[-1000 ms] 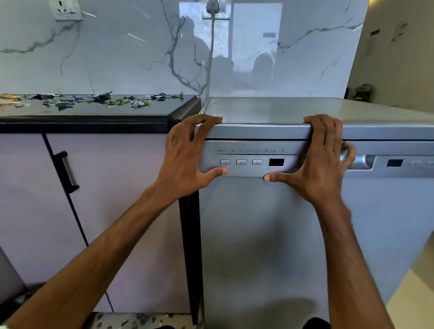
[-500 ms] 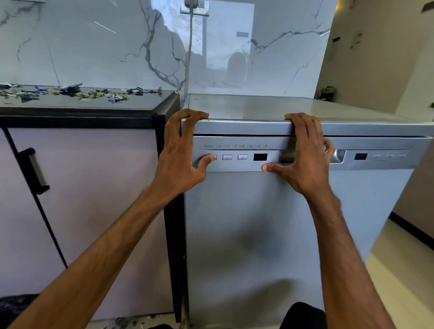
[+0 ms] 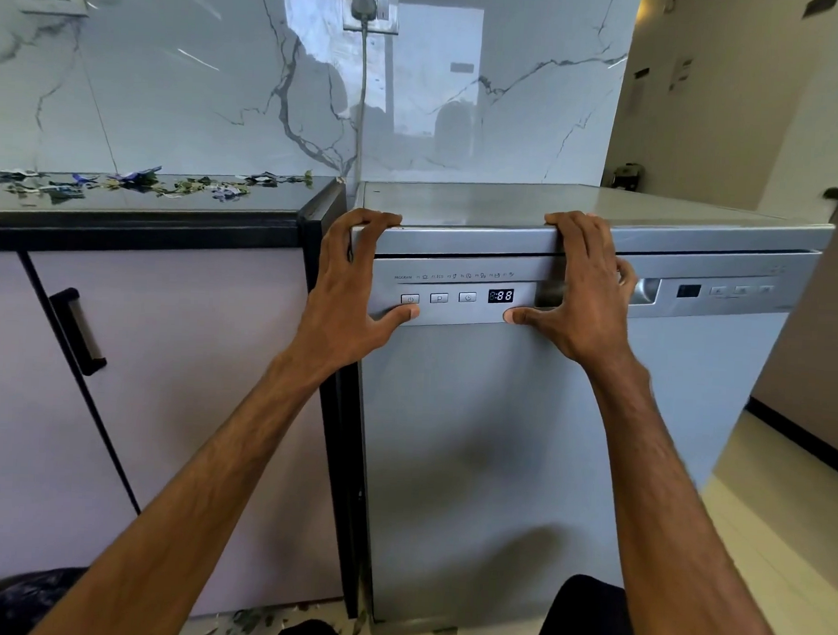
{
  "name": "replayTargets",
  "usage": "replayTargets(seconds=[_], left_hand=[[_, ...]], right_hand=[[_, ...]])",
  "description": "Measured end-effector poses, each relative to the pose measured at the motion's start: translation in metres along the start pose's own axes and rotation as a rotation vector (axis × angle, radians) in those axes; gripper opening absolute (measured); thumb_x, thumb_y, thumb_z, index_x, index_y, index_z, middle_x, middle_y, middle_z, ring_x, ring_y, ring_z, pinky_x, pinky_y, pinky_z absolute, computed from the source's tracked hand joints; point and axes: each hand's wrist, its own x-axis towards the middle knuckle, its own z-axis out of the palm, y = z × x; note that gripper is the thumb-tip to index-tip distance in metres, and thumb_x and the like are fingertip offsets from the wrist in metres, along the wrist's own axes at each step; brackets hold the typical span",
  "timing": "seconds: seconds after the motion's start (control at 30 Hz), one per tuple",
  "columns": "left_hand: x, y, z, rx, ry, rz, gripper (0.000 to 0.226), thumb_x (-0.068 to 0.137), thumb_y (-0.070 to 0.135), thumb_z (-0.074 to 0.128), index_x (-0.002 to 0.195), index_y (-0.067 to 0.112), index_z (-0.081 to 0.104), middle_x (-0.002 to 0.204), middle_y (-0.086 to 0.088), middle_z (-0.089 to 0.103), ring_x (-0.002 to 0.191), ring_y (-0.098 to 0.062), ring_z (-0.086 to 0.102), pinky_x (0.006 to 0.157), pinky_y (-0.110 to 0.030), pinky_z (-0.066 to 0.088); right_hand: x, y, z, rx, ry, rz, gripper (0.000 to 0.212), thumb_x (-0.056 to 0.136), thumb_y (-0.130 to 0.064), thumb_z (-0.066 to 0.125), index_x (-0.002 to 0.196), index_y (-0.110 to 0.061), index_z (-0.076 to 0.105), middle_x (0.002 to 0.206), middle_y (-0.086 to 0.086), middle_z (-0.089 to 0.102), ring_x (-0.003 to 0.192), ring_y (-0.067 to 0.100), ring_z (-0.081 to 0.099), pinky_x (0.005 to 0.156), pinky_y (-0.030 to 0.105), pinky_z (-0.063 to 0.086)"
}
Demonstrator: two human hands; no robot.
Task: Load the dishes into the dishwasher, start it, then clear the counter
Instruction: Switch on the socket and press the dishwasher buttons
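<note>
Over the dishwasher edge, hooked fingers

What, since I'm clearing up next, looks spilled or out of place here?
Small colourful scraps lie scattered along the black counter left of the dishwasher, with a few more on the floor below. Nothing else stands out.

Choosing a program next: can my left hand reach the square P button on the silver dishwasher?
Probably yes: the left hand, hooked on top of the silver dishwasher, rests its thumb below the square power button, with the square P button uncovered beside that.
</note>
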Motion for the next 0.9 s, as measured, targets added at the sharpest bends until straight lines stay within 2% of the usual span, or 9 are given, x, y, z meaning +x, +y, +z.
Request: replayTargets(seconds=[0.33,0.5,0.73,0.9], left_hand=[[-0.0007,0.0043,-0.0005,-0.002,0.021,-0.014,0.090,0.072,0.035,0.086,0.146,0.014,0.039,0.148,-0.011,0.030,0.135,-0.019,0.030,0.096,0.010,0.018],[-0.0011,0.0051,-0.0011,0.018,0.019,-0.028,0.091,0.073,0.039,0.085,0.148,0.019,0.037,0.150,-0.007,0.028,0.136,-0.016,0.029,0.090,0.010,0.022],[-0.0009,0.0053,-0.0014,0.045,0.027,-0.019,0.091,0.074,0.041,0.084,0.148,0.020,0.036,0.151,-0.008,0.028,0.136,-0.020,0.032,0.099,-0.016,0.036],[-0.0011,0.0027,-0.0011,0.053,0.021,-0.012,0.094,0.073,0.044,0.084,0.150,0.022,0.034,0.151,-0.008,0.027,0.138,-0.022,0.032,0.102,-0.025,0.041]], right_hand=[[-0.0010,-0.0011,-0.0027,0.000,0.000,-0.011,0.113,0.052,-0.053,0.093,0.146,-0.025,0.037,0.151,-0.004,0.036,0.144,0.018,0.030,0.110,0.053,0.029],[-0.0025,-0.0019,-0.0034,-0.021,-0.008,-0.002,0.114,0.054,-0.054,0.093,0.147,-0.024,0.036,0.153,-0.003,0.034,0.146,0.018,0.027,0.111,0.052,0.028],[-0.0036,-0.0018,-0.0049,-0.047,-0.023,0.005,0.115,0.055,-0.058,0.090,0.149,-0.025,0.033,0.156,-0.004,0.032,0.150,0.018,0.022,0.112,0.052,0.028],[-0.0041,-0.0015,-0.0032,-0.063,-0.050,0.024,0.117,0.058,-0.060,0.088,0.151,-0.026,0.028,0.160,-0.003,0.026,0.152,0.018,0.016,0.115,0.054,0.025]])
